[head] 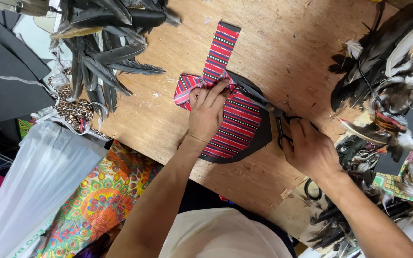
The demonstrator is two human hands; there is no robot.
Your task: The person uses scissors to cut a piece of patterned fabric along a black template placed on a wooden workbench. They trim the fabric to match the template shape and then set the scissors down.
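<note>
A red, black and white striped woven fabric (pixel 237 125) lies over a black curved backing piece (pixel 263 136) on the wooden table (pixel 168 114). My left hand (pixel 208 112) presses flat on the fabric, fingertips at its folded top edge. A narrow strip of the same fabric (pixel 220 50) runs away from that edge toward the far side. My right hand (pixel 309 148) grips the handles of black scissors (pixel 268 107), whose blades reach along the fabric's upper right edge toward my left fingertips.
A bunch of dark feathers (pixel 106 48) lies at the far left with leopard-print cloth (pixel 75 110) beside it. More feathers and trimmings (pixel 388 91) crowd the right edge. A clear plastic bag (pixel 34 186) and bright patterned cloth (pixel 101 200) hang below the table's left side.
</note>
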